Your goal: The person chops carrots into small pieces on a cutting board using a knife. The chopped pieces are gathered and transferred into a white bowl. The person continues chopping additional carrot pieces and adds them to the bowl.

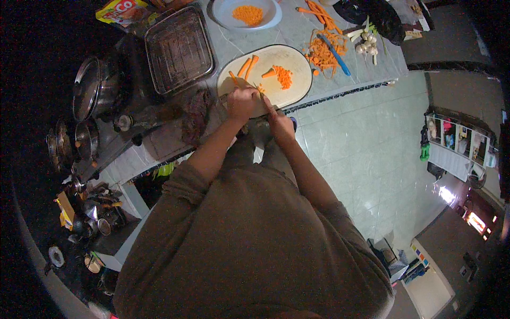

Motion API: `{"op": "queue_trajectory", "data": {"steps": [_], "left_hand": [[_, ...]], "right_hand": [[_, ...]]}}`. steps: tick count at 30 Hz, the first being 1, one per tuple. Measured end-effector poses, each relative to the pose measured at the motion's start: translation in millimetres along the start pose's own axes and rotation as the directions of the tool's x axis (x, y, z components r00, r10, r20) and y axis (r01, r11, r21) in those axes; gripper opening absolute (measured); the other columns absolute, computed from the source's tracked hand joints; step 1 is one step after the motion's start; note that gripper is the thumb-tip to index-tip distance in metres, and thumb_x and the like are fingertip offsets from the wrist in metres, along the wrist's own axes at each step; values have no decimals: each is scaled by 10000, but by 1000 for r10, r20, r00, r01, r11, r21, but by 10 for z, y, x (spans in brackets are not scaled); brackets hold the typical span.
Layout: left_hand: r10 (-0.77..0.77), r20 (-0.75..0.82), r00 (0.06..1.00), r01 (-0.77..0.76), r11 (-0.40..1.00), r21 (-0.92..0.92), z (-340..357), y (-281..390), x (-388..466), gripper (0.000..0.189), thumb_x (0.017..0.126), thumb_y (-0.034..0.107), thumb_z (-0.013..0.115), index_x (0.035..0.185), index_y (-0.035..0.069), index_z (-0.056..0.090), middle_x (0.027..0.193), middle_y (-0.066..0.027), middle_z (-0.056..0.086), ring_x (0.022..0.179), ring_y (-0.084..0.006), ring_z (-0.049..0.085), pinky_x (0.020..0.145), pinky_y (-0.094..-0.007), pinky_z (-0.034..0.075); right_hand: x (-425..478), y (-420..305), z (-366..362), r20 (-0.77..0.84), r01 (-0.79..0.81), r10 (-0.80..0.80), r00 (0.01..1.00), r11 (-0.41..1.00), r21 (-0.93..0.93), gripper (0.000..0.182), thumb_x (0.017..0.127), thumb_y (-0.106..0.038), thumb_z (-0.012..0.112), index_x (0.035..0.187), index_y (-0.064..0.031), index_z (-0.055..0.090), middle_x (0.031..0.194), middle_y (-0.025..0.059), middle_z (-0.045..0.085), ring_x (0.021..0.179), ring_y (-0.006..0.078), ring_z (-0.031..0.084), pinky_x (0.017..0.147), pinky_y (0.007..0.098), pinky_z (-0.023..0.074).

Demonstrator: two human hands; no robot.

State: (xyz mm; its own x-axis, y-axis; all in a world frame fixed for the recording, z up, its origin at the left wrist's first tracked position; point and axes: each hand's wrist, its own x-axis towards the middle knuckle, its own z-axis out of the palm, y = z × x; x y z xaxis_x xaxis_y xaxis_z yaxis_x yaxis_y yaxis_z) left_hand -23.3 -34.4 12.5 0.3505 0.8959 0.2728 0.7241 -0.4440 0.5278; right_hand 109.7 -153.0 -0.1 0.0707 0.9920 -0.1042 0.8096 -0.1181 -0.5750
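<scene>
An oval cream cutting board [293,60] with a dark rim lies on the counter before me. My left hand [241,103] is over its near edge, fingers closed on a carrot stick [233,77] whose end sticks out beyond them. My right hand [281,124] grips a knife [258,88], its blade close to the left fingertips and a few small carrot bits [261,85]. Farther back on the board lie carrot sticks [248,67]. Right of them are a carrot chunk [269,73] and a pile of diced carrot [283,77].
Behind the board stands a pale blue bowl [275,16] holding chopped carrot. Carrot peelings [324,50], a blue-handled tool [338,60], whole carrots [318,12] and garlic bulbs [367,44] lie right. A baking pan [179,50] and steel pot [93,87] stand left.
</scene>
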Motion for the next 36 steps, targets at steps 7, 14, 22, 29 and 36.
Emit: {"op": "queue_trajectory", "data": {"steps": [7, 14, 22, 29, 36], "left_hand": [[-101, 104, 989, 90, 990, 110, 177, -173, -104, 134, 795, 202, 618, 820, 132, 729, 805, -94, 687, 716, -313, 656, 656, -438, 536], [-35, 75, 997, 37, 999, -30, 49, -79, -38, 134, 800, 170, 625, 857, 119, 735, 816, -106, 686, 760, -310, 662, 683, -431, 538], [-14, 53, 999, 22, 986, -163, -33, -202, -56, 134, 794, 127, 647, 883, 75, 733, 894, -114, 696, 792, -327, 658, 736, -419, 530], [-51, 138, 989, 67, 992, -110, -58, -211, -98, 152, 808, 120, 649, 923, 57, 727, 908, -127, 694, 810, -330, 658, 755, -415, 530], [-108, 166, 980, 126, 987, -101, -199, -79, -71, 153, 803, 129, 657, 924, 69, 728, 961, -100, 696, 832, -321, 660, 780, -406, 532]], "right_hand": [[-15, -75, -82, 53, -23, 24, 998, 1000, -12, 728, 895, -98, 504, 1506, -352, 201, 923, 214, 660, 751, 404, 657, 637, 496, 523], [130, -42, 82, -131, 50, -47, 990, 998, 24, 731, 904, -110, 499, 1511, -365, 180, 879, 202, 666, 724, 397, 659, 618, 500, 520], [-53, -68, -4, 131, -51, 53, 990, 999, -20, 713, 916, -125, 490, 1513, -349, 172, 845, 241, 655, 715, 407, 657, 605, 513, 510], [143, -212, -58, -123, 131, -119, 985, 987, 92, 716, 913, -131, 496, 1513, -346, 170, 793, 204, 659, 681, 393, 654, 586, 508, 509], [-86, -30, 68, 91, -1, 5, 996, 999, -44, 706, 913, -126, 490, 1512, -335, 180, 800, 215, 654, 679, 396, 651, 582, 502, 511]]}}
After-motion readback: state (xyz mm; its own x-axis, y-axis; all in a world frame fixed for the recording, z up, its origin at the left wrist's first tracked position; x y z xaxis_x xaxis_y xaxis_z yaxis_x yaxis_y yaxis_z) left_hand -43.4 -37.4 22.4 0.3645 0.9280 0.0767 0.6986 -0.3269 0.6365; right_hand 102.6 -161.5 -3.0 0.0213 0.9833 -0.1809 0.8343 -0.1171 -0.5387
